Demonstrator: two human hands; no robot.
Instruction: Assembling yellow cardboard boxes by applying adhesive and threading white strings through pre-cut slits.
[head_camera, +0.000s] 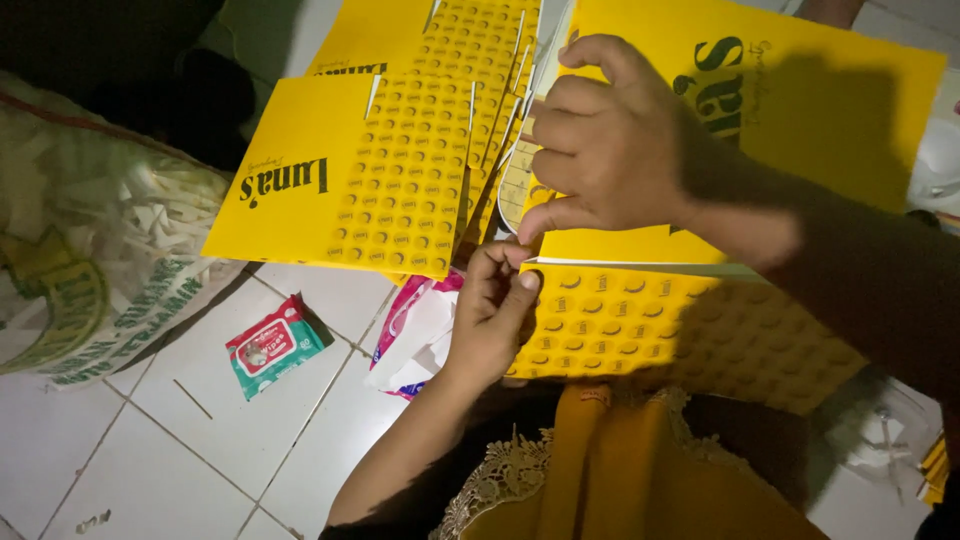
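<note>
White tiled floor (200, 440) with dark grout lines, dim light, deep shadow at top left

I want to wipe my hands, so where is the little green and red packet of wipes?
The wipes packet lies on the white tiled floor, lower left in the head view, left of the left hand, below the yellow sticker sheet.

You have a yellow sticker sheet (640, 320) lying flat across your lap, covered in rows of small round labels. Its upper left corner sits pinched between the fingertips of your left hand (492, 320) and right hand (605, 140). A thin white strip (640, 264) runs along the sheet's top edge.
</note>
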